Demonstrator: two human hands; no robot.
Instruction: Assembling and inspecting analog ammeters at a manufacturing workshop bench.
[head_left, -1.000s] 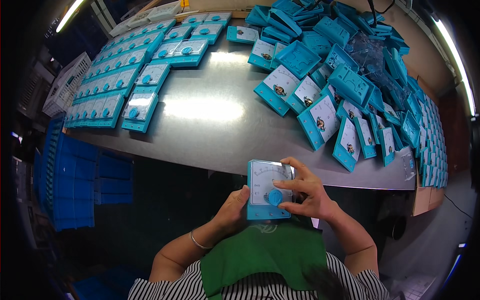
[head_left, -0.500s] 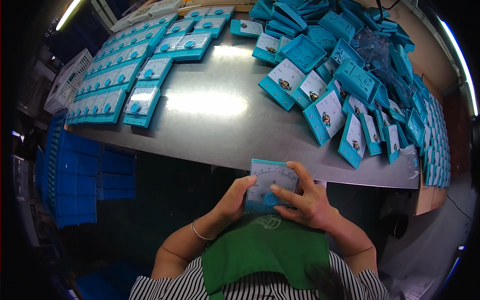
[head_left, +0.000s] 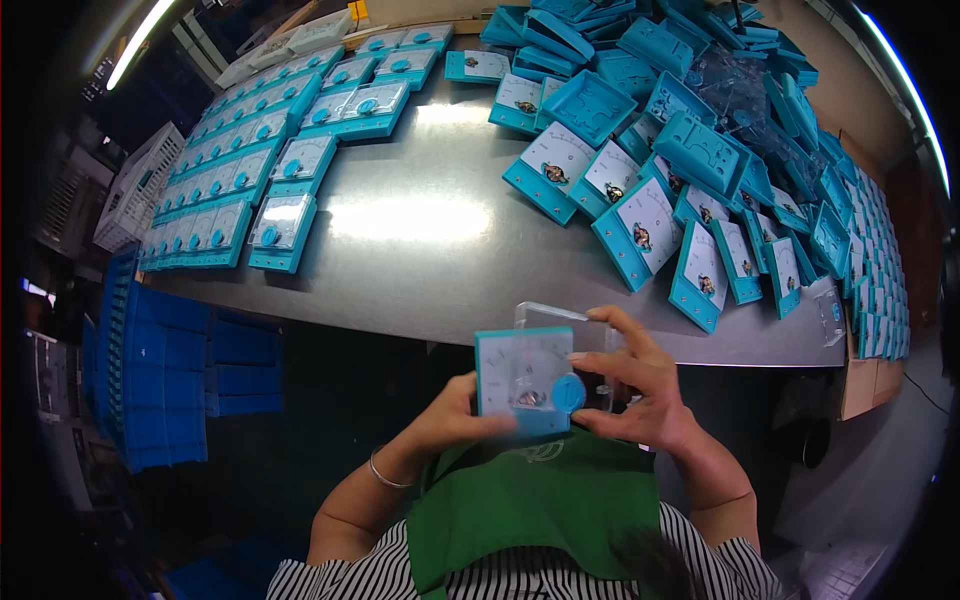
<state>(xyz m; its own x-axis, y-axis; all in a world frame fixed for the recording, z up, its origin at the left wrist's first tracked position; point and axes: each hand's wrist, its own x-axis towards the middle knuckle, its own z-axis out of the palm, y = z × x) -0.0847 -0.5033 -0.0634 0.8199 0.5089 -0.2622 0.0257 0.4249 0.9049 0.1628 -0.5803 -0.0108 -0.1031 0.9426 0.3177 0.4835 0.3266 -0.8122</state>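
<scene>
My left hand [head_left: 448,412] is closed on the left side of an analog dial meter [head_left: 494,372], which has a teal case and a white scale face. My right hand [head_left: 645,388] grips a clear plastic cover [head_left: 545,316] with a round blue knob [head_left: 568,393] near its lower part. The cover sits askew of the meter, overlapping its right portion and reaching past its top and right edges. Through the clear plastic, metal parts low on the dial face show, slightly blurred. Both things are above my green apron, in front of the table's near edge.
Covered meters [head_left: 284,225] stand in rows at the table's left. Uncovered meters [head_left: 640,230] and a heap of teal case shells [head_left: 700,150] lie to the right, with more meters stacked along the right edge. Blue bins [head_left: 160,370] stand at lower left of the metal table [head_left: 420,270].
The clear cover with its blue knob has come away from its place on the meter and shifted right with my right hand. The meter has moved a little left in my left hand.
</scene>
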